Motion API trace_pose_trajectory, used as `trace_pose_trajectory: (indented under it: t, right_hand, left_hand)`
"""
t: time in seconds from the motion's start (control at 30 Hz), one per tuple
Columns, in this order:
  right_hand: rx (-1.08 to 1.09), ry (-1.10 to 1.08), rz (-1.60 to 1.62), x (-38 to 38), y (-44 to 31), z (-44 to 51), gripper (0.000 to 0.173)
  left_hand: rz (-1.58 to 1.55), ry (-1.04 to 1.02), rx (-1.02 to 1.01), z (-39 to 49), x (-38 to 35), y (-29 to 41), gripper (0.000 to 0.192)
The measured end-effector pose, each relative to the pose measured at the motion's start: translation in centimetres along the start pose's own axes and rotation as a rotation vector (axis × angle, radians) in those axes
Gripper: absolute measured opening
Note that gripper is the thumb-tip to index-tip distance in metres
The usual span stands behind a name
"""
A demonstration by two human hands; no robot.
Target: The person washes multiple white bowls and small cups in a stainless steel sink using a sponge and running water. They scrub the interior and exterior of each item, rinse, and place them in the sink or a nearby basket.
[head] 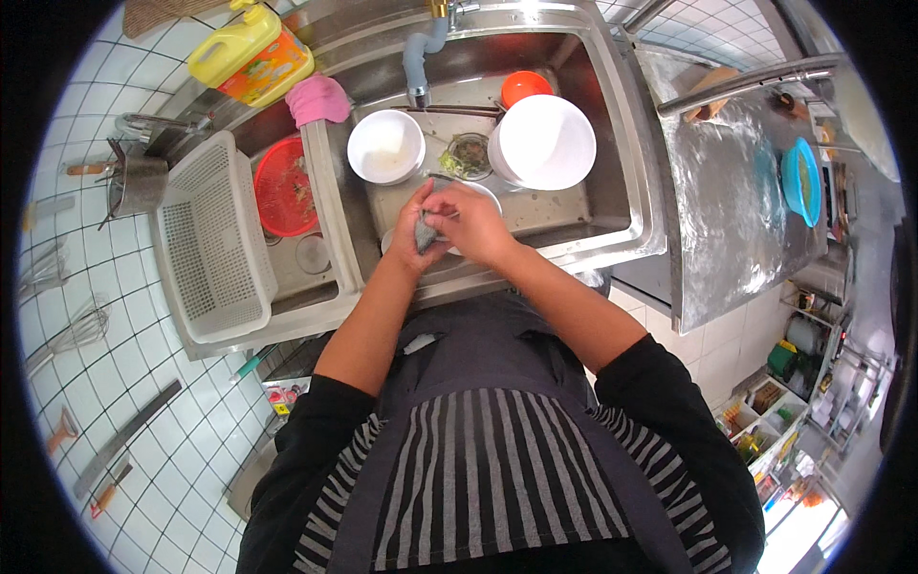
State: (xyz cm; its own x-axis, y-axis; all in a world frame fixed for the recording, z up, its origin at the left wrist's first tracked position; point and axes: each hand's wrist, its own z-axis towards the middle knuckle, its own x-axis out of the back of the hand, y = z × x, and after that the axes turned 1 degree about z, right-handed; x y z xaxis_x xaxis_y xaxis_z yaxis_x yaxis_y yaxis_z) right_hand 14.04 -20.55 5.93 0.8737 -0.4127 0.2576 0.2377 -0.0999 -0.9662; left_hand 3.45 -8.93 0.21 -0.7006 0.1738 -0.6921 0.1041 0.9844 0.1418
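Observation:
A grey cloth or scouring pad (424, 231) is held between my hands over the near side of a steel sink (595, 204). My left hand (410, 228) cups it from the left, and my right hand (470, 222) pinches it from the right. Just behind my right hand a white bowl (489, 194) is partly hidden. Beyond my hands stand a white bowl (386, 147) with cloudy liquid, a strainer (471, 156) with green scraps, a stack of white bowls (546, 142) and an orange bowl (526, 87). Chopsticks (459, 110) lie behind them under the grey faucet hose (416, 64).
At the left, a white perforated basket (215, 244) leans over a second basin holding a red colander (283, 186). A pink cloth (318, 100) hangs on the divider beside a yellow detergent jug (254, 57). On the right, a floury steel table (731, 208) carries a blue basin (801, 183).

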Motion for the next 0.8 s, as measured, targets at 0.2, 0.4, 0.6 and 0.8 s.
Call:
trace_pose_trajectory:
  t: [0.2, 0.4, 0.6, 0.8]
  right_hand:
    - [0.126, 0.137, -0.506, 1.0, 1.2, -0.1, 0.018]
    - [0.233, -0.243, -0.615, 1.7, 1.9, -0.2, 0.011]
    - [0.138, -0.045, -0.357, 0.0, 1.5, 0.2, 0.010]
    - [0.238, 0.224, -0.489, 0.5, 2.2, 0.3, 0.022]
  left_hand:
    - [-0.039, -0.140, -0.092, -0.5, -0.3, -0.4, 0.038]
    - [0.058, -0.051, -0.154, -0.3, -1.0, -0.6, 0.037]
    - [0.039, 0.113, -0.079, -0.9, -1.4, -0.9, 0.035]
    - [0.010, 0.023, -0.083, -1.3, -0.6, 0.0, 0.027]
